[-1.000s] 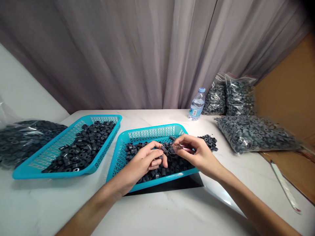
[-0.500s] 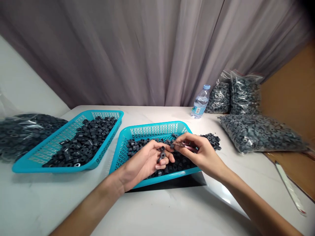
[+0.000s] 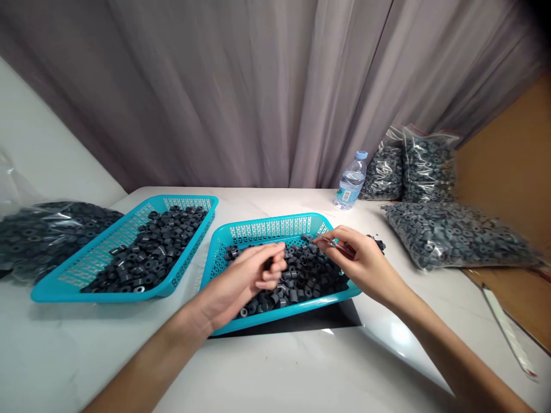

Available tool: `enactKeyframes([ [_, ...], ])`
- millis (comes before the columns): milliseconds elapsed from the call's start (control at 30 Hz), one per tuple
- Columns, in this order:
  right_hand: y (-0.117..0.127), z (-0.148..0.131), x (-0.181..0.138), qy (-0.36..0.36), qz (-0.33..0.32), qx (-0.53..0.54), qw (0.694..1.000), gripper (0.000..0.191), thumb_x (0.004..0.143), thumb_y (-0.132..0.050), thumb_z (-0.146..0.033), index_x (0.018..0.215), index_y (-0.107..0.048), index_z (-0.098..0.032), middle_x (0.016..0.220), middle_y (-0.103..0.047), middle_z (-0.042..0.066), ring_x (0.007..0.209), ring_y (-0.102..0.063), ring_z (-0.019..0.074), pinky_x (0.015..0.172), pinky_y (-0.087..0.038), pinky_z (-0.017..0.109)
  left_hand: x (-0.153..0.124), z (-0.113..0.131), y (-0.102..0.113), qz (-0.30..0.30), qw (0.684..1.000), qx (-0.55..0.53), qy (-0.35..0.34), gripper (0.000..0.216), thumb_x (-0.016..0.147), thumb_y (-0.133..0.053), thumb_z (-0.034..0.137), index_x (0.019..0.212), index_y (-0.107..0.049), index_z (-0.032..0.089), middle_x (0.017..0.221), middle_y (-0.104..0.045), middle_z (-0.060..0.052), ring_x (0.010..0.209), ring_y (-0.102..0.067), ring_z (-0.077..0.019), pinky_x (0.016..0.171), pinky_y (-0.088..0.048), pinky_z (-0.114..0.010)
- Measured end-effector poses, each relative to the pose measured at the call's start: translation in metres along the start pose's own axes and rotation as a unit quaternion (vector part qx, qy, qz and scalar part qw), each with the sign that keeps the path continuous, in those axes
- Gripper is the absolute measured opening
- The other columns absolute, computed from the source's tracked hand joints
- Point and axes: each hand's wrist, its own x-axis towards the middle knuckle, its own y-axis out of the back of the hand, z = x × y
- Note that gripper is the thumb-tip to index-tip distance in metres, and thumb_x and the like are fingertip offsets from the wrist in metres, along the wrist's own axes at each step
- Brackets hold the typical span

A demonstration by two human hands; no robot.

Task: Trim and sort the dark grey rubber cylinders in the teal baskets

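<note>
My left hand [image 3: 253,275] is over the near side of the middle teal basket [image 3: 275,318], its fingers curled inward. A bit of dark shows in the palm, most likely small black rings, though the fingers hide most of it and are slightly blurred. My right hand [image 3: 355,252] pinches slim, pinkish metal tweezers [image 3: 340,246] at the basket's right side, their tip pointing left over the contents. Black ring-shaped pieces [image 3: 303,281] fill much of this basket.
Another teal basket [image 3: 103,297] with black rings stands left, beside a clear bag [image 3: 55,229] of them. Filled bags [image 3: 456,235] lie and stand at the right. A water bottle [image 3: 350,183] is at the back. A white strip-like tool [image 3: 508,330] lies far right.
My hands have moved apart. The left has turned and closed its fingers over the rings seen in it before; the right has shifted slightly right with the tweezers, no longer at the left fingers.
</note>
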Motion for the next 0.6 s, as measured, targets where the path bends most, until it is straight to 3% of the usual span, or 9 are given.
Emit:
enactKeyframes([
  [67,-0.001,0.006,0.002,-0.004,-0.024,-0.029,0.999,0.019,0.095,-0.058,-0.035,0.09,-0.07,-0.021,0.088,-0.068,0.006,0.07,-0.056,0.0182,0.064,-0.042,0.032,-0.005,0.014,0.019,0.105,0.98,0.151,-0.071,0.035,0.094,-0.053,0.047,0.074,-0.044,0.02,0.071,-0.039,0.002,0.061,-0.03,-0.0122,0.053,-0.025,-0.026],
  [100,-0.003,0.008,0.003,-0.003,-0.039,-0.044,0.998,0.016,0.094,-0.059,-0.032,0.09,-0.07,-0.021,0.089,-0.068,0.006,0.073,-0.058,0.019,0.066,-0.044,0.032,-0.009,0.022,0.032,0.176,0.946,0.251,-0.106,0.034,0.095,-0.05,0.048,0.075,-0.046,0.021,0.072,-0.041,0.001,0.063,-0.033,-0.0137,0.056,-0.028,-0.028],
  [167,-0.008,0.01,0.006,0.002,-0.073,-0.081,0.994,0.012,0.093,-0.06,-0.027,0.09,-0.069,-0.021,0.092,-0.068,0.007,0.08,-0.061,0.0205,0.072,-0.045,0.033,-0.019,0.036,0.064,0.333,0.81,0.465,-0.129,0.029,0.096,-0.047,0.046,0.084,-0.054,0.021,0.078,-0.049,-0.002,0.071,-0.042,-0.0181,0.066,-0.032,-0.031],
  [200,-0.011,0.009,0.008,0.001,-0.088,-0.104,0.991,0.011,0.093,-0.059,-0.025,0.09,-0.069,-0.021,0.094,-0.067,0.007,0.081,-0.061,0.0207,0.072,-0.045,0.033,-0.023,0.041,0.081,0.381,0.746,0.539,-0.095,0.029,0.097,-0.044,0.047,0.089,-0.055,0.021,0.079,-0.051,-0.004,0.073,-0.043,-0.0201,0.067,-0.031,-0.032],
  [267,-0.018,0.008,0.011,-0.009,-0.107,-0.153,0.982,0.01,0.092,-0.06,-0.023,0.091,-0.07,-0.021,0.099,-0.066,0.007,0.083,-0.062,0.0206,0.07,-0.043,0.032,-0.029,0.044,0.115,0.38,0.682,0.622,-0.059,0.029,0.099,-0.038,0.041,0.096,-0.056,0.019,0.087,-0.057,-0.008,0.08,-0.049,-0.0241,0.07,-0.033,-0.033],
  [400,-0.024,0.005,0.015,-0.022,-0.118,-0.236,0.964,0.011,0.09,-0.062,-0.02,0.094,-0.072,-0.021,0.105,-0.067,0.007,0.087,-0.063,0.0208,0.063,-0.036,0.029,-0.026,0.032,0.161,0.338,0.633,0.696,-0.006,0.029,0.096,-0.035,0.025,0.102,-0.061,0.013,0.098,-0.062,-0.014,0.102,-0.056,-0.0334,0.085,-0.04,-0.038],
  [500,-0.025,0.005,0.016,-0.016,-0.133,-0.258,0.957,0.011,0.09,-0.063,-0.022,0.095,-0.072,-0.023,0.104,-0.067,0.005,0.086,-0.063,0.0194,0.06,-0.031,0.028,-0.021,0.023,0.165,0.352,0.587,0.728,0.028,0.035,0.097,-0.033,0.028,0.107,-0.062,0.012,0.112,-0.061,-0.021,0.114,-0.052,-0.0424,0.093,-0.04,-0.048],
  [600,-0.026,0.005,0.018,-0.017,-0.138,-0.271,0.953,0.01,0.091,-0.062,-0.023,0.092,-0.072,-0.024,0.103,-0.067,0.004,0.084,-0.062,0.0174,0.059,-0.027,0.028,-0.021,0.022,0.154,0.365,0.571,0.734,0.036,0.043,0.098,-0.031,0.036,0.117,-0.061,0.012,0.127,-0.055,-0.025,0.119,-0.048,-0.0472,0.096,-0.038,-0.058],
])
